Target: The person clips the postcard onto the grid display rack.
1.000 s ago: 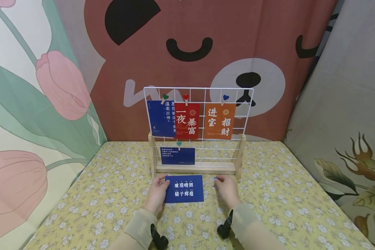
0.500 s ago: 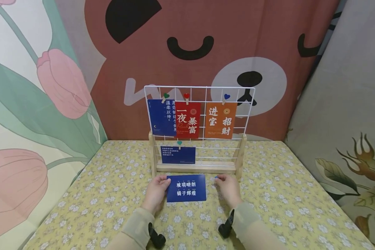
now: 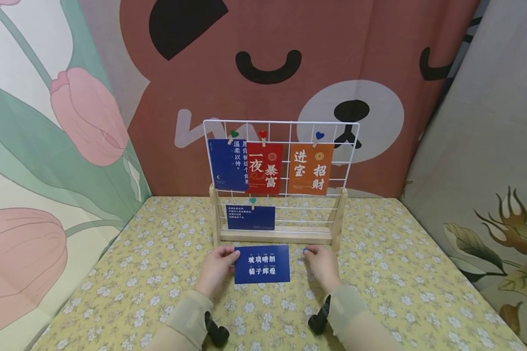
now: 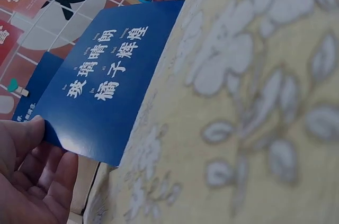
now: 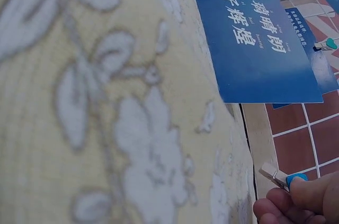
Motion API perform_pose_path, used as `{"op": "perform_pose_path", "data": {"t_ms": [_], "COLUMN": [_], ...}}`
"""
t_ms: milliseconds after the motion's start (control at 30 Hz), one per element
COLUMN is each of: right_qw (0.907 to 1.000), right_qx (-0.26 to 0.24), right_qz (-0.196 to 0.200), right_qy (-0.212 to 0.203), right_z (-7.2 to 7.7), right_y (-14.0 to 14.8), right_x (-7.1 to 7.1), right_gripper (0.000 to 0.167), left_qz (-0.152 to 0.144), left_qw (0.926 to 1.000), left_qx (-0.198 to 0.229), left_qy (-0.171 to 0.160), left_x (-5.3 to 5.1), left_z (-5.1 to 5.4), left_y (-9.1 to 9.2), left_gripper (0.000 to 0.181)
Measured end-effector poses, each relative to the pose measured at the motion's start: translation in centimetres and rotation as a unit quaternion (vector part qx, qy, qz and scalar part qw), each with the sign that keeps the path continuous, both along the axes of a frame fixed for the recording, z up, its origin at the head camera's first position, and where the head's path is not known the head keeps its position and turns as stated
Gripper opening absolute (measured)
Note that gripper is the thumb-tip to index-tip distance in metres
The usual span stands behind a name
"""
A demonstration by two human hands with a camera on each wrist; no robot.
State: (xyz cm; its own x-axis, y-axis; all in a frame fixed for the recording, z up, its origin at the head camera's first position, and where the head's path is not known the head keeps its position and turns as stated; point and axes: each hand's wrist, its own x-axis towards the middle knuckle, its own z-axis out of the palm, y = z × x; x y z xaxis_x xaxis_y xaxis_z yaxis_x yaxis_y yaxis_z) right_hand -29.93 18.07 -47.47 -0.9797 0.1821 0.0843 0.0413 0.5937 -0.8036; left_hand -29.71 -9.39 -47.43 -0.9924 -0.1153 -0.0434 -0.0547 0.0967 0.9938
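My left hand (image 3: 217,268) pinches the left edge of a blue card (image 3: 262,264) with white characters, held up in front of the rack. Thumb in front, fingers behind, as the left wrist view shows. To the right of the card and apart from it, my right hand (image 3: 322,265) pinches a small wooden clothespin (image 5: 275,175) with a blue top; its wooden tip points out past the fingers. A white wire grid (image 3: 289,134) on a wooden base (image 3: 276,237) stands just behind both hands.
Clipped on the grid hang a blue card (image 3: 226,165), a red card (image 3: 265,168), an orange card (image 3: 311,168) and, lower down, a small dark blue card (image 3: 251,218). Heart-topped clothespins hold them. A yellow floral cloth (image 3: 158,273) covers the table; a printed curtain (image 3: 263,102) hangs behind.
The blue card in my left hand has shifted slightly right, and its tilt has altered a little. My right hand has barely moved, still pinching the clothespin.
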Motion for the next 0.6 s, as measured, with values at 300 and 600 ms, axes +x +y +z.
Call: {"op": "perform_pose_path", "data": {"t_ms": [300,600], "right_qw": [1.0,0.9997], "right_qx": [-0.007,-0.019], "right_qz": [0.006,0.01], "right_qy": [-0.003,-0.008], "right_z": [-0.01,0.63], "right_y": [0.44,0.89], "right_x": [-0.14,0.0], "right_gripper": [0.025,0.025], "left_qz": [-0.012,-0.012], "left_qw": [0.999,0.9992], "left_qx": [-0.043,-0.031], "left_qy": [0.001,-0.024], "left_x": [-0.04,-0.2], "left_z": [0.38,0.58], "left_y": [-0.42,-0.5], "left_gripper": [0.012,0.01]}}
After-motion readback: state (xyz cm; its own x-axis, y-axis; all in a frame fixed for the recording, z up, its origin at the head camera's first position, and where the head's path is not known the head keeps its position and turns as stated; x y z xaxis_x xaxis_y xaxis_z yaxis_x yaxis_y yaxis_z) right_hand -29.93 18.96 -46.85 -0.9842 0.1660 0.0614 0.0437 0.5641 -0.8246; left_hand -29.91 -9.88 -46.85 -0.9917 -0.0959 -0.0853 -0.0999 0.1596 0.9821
